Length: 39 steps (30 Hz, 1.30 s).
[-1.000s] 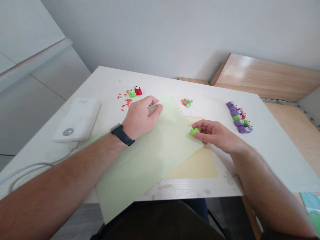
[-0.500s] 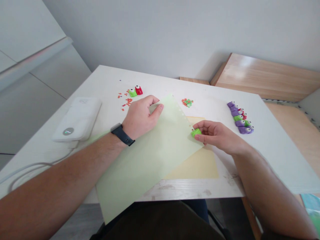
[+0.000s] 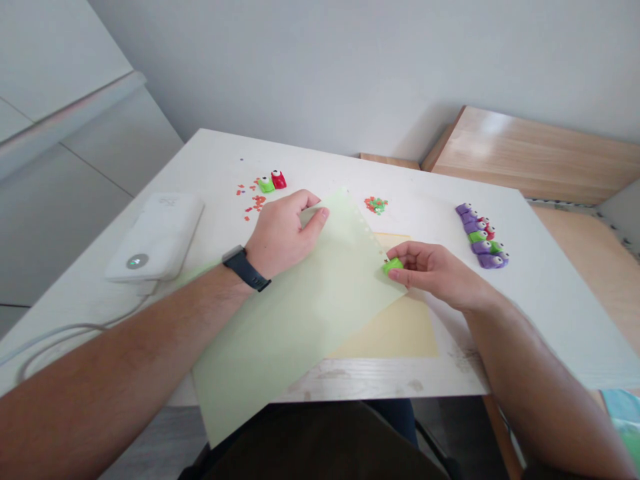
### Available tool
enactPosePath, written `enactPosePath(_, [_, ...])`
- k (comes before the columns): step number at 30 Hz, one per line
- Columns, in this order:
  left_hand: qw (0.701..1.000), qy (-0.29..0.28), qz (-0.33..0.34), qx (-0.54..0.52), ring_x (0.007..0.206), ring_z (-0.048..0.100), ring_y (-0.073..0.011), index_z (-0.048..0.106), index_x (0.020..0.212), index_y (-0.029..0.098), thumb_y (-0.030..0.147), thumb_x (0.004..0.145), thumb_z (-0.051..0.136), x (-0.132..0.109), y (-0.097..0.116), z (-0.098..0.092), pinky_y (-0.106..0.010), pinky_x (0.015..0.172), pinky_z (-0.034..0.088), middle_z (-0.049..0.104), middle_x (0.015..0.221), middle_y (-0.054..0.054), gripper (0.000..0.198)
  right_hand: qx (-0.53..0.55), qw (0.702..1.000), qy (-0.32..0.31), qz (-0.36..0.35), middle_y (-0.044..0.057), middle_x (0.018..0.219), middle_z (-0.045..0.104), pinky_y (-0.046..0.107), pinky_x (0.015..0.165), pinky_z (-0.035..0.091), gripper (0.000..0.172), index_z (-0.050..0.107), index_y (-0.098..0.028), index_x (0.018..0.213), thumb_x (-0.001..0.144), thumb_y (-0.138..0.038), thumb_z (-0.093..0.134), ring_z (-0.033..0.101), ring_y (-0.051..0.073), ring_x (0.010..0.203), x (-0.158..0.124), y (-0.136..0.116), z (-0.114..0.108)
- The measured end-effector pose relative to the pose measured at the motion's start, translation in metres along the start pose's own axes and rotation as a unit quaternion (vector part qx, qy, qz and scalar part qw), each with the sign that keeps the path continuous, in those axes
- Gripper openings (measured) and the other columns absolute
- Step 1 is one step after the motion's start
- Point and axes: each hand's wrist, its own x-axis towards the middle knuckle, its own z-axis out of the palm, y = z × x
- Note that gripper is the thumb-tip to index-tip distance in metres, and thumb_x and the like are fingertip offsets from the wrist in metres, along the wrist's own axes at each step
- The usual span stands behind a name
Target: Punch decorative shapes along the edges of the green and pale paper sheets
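Note:
A pale green sheet of paper [image 3: 300, 313] is held slanting above the white table, partly over a yellow sheet [image 3: 395, 333]. My left hand [image 3: 290, 230] pinches its upper left edge between thumb and fingers. At the sheet's right edge, my right hand [image 3: 423, 270] is closed on a small green punch [image 3: 393, 267], which sits on the paper's edge. A row of small holes runs along that edge between the top corner and the punch. My right fingertips are partly hidden behind the punch.
Green and red punches [image 3: 273, 181] stand beside orange paper bits [image 3: 259, 203]. Green and orange bits [image 3: 376, 205] lie in a pile behind the sheet. Several purple, green and red punches [image 3: 483, 240] are at right. A white power bank [image 3: 156, 237] with a cable lies left.

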Motion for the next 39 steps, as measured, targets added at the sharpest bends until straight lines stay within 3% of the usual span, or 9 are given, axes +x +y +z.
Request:
enactPosePath(14, [1.0, -0.003, 0.002, 0.0, 0.058, 0.048, -0.0154, 0.068, 0.095, 0.021, 0.041, 0.095, 0.058, 0.0, 0.002, -0.0016, -0.032, 0.066, 0.04, 0.063, 0.068, 0.002, 0.023, -0.002, 1.0, 0.023, -0.016, 0.002, 0.088, 0.072, 0.032, 0.07, 0.048, 0.044, 0.071, -0.02, 0.106, 0.076, -0.044, 0.093, 0.063, 0.016, 0.077, 0.0023, 0.0008, 0.0037])
enactPosePath(39, [1.0, -0.01, 0.0, 0.005, 0.059, 0.05, -0.016, 0.07, 0.098, 0.021, 0.043, 0.096, 0.059, -0.0003, -0.0001, -0.0004, -0.033, 0.068, 0.04, 0.065, 0.071, 0.001, 0.024, -0.038, 0.997, 0.041, -0.051, -0.004, 0.077, 0.058, 0.03, 0.061, 0.037, 0.041, 0.065, -0.022, 0.105, 0.08, -0.045, 0.088, 0.05, 0.014, 0.068, 0.0029, 0.0068, 0.01])
